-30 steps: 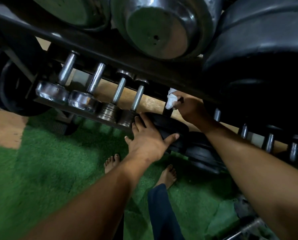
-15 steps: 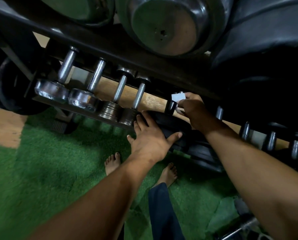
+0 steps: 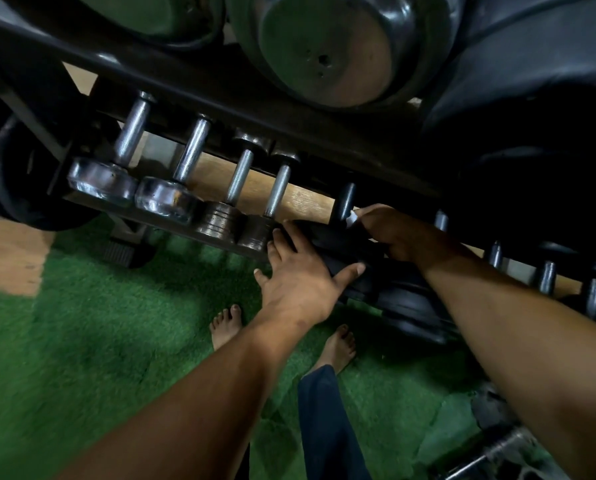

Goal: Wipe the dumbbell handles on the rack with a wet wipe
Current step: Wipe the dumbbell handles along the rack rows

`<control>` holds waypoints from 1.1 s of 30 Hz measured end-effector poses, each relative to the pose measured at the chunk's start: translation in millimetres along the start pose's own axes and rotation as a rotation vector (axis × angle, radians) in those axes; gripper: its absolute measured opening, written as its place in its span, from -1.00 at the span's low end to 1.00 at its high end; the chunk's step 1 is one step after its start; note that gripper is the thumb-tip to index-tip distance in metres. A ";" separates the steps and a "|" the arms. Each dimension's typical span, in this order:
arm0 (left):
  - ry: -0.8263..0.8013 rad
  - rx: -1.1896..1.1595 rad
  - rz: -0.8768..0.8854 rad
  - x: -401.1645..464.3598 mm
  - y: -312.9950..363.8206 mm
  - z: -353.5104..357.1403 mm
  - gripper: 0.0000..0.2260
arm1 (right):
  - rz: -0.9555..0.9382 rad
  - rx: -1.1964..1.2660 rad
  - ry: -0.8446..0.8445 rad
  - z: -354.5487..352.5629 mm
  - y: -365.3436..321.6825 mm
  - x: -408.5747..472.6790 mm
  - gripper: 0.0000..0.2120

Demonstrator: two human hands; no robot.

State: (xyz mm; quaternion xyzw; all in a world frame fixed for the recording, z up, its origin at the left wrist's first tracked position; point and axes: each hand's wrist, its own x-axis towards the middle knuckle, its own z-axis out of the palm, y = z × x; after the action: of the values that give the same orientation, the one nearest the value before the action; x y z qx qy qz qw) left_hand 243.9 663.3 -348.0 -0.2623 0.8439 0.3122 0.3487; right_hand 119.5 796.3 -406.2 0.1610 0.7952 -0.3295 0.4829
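A black dumbbell handle stands on the lower shelf of the dark rack. My right hand grips a white wet wipe, and only a small corner of it shows, against the handle's near end. My left hand lies with spread, straight fingers on that dumbbell's black head. To the left stand several chrome-handled dumbbells, and more chrome handles run off to the right.
Large steel and black dumbbell heads hang over the scene from the upper shelf. Green turf covers the floor, with my bare feet on it. A rack foot rests at the left. Metal equipment sits at the bottom right.
My right hand has slid the wipe down the black handle toward its near end, so less of the wipe shows. My left hand has stayed on the dumbbell head.
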 end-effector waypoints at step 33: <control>0.048 -0.043 0.050 -1.5 -5.3 4.0 0.18 | -0.536 -1.261 -0.168 12.3 -70.2 -4.3 -0.79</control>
State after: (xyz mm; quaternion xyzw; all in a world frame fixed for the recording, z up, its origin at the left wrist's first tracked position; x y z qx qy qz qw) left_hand 250.0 662.9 -351.0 -0.2558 0.8515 0.3323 0.3147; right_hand 89.3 736.9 -380.5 -0.3791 0.8071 0.0766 0.4461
